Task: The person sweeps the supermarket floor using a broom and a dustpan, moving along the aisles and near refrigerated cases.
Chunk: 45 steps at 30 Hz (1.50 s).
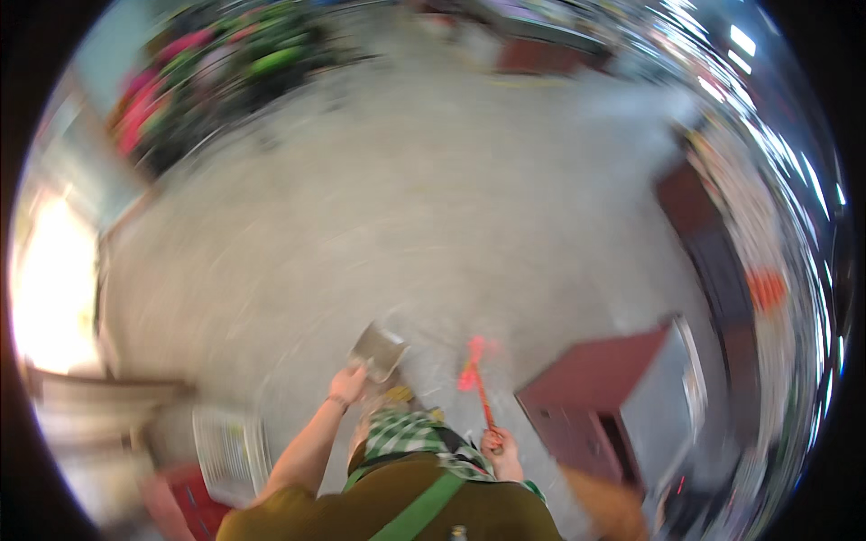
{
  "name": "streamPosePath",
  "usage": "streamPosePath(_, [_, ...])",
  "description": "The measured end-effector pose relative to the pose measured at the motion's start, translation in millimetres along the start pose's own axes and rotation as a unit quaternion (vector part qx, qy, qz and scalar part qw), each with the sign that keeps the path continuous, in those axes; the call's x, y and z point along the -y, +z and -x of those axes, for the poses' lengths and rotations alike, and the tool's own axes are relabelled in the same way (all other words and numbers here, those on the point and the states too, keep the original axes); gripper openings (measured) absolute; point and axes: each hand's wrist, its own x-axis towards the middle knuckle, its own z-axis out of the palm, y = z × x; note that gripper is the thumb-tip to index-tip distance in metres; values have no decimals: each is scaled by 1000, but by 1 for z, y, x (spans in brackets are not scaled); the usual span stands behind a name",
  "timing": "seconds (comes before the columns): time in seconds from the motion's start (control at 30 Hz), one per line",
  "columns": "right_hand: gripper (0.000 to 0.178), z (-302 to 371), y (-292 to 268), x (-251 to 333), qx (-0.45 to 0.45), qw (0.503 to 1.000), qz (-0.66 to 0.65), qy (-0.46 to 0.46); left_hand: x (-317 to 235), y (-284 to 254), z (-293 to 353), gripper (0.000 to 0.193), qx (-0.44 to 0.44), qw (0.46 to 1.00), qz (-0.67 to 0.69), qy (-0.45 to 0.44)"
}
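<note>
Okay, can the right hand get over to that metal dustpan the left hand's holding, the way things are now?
Probably yes. The metal dustpan is held up in the left hand, with open floor between. But the right hand is closed on the red broom handle, so it isn't free.

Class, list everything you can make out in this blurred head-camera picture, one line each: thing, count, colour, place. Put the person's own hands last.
Metal scoop-like pan: one, grey, held up above the floor, left of centre.
Broom or brush: one, thin stick with a red-pink head, centre, head toward the floor.
Floor: one, grey concrete, fills the middle.
Cabinet: one, dark red, lower right.
White crate or basket: one, lower left; too blurred to tell more.
Colourful goods: many, pink and green, top left, blurred.
Left hand: one, holds the pan.
Right hand: one, grips the stick.
</note>
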Motion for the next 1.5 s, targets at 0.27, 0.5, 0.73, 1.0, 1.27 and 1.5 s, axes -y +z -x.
streamPosePath(0.27, [20, 29, -38, -19, -40, 974, -168, -146, -57, 79, -31, 33, 174, 984, -33, 19])
streamPosePath(0.5, [19, 79, -29, -55, -108, 892, -311, -311, -146, 122, -59, 31, 307, 946, -97, 25])
streamPosePath(0.73, [30, 105, -111, -116, 20, 763, -537, -359, -204, 212, -45, 36, 402, 898, -158, 79])
streamPosePath(1.0, [28, 74, -99, -88, -111, 784, -504, -344, -283, 295, -50, 41, 436, 879, -162, 103])
streamPosePath(1.27, [29, 73, -78, 41, 5, 899, -368, -237, -339, 319, -70, 47, 413, 904, -72, 84])
streamPosePath(1.5, [28, 41, 28, 212, 22, 943, -188, -274, -407, 343, -146, 52, 421, 906, 6, 51])
